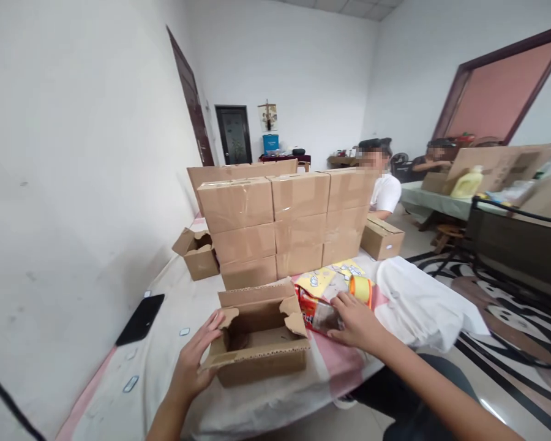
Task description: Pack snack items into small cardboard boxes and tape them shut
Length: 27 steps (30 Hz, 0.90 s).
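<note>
An open cardboard box (261,367) stands at the table's near edge with its flaps raised; its inside looks mostly bare. My left hand (197,355) grips the box's left side, fingers at the back corner and thumb toward the front. To the right of the box lies a red plastic packet (308,309) with a clear, greyish part. My right hand (356,321) is closed over the right end of this packet, thumb and fingers on either side. Just behind that hand is a roll of tape (362,286), yellow and orange. What the packet contains cannot be made out.
Stacked closed cardboard boxes (300,223) form a wall behind my hands. An open small box (199,260) stands left, a closed box (383,237) right. A black phone (141,318) lies on the tablecloth (174,367). A person in white (386,193) sits beyond the stack.
</note>
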Each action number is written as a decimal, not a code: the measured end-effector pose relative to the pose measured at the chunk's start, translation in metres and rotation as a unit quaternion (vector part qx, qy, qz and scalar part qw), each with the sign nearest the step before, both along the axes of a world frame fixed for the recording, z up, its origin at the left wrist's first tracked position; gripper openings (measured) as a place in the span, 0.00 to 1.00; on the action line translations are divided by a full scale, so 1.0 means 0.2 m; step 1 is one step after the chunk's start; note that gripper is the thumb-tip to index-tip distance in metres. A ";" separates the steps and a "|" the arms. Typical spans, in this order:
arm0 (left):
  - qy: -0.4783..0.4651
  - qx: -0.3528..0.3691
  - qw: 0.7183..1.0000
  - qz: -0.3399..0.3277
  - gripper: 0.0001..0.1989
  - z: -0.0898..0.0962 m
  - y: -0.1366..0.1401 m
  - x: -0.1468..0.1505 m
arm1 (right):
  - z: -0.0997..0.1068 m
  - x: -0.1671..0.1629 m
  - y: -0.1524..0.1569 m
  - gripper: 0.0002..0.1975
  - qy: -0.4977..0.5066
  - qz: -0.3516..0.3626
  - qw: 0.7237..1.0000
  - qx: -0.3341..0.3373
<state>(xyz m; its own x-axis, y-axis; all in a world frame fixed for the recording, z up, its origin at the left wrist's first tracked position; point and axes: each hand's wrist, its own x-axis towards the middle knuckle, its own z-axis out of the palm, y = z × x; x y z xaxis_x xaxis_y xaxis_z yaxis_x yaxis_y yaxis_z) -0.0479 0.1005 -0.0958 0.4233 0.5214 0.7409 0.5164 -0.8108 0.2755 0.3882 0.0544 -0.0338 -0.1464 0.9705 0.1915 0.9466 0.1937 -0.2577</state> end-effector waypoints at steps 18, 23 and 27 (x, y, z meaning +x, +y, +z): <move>0.143 -0.031 0.989 -0.037 0.17 0.23 -0.16 0.03 | 0.11 -0.13 0.20 0.32 0.302 -0.072 0.950 0.020; 0.037 0.009 0.999 -0.033 0.17 0.19 -0.17 0.06 | 0.49 -0.23 0.11 0.34 0.343 0.018 0.886 0.310; -0.038 0.016 0.997 -0.072 0.21 0.16 -0.13 0.02 | 0.60 -0.51 0.06 0.32 0.295 0.145 0.892 0.310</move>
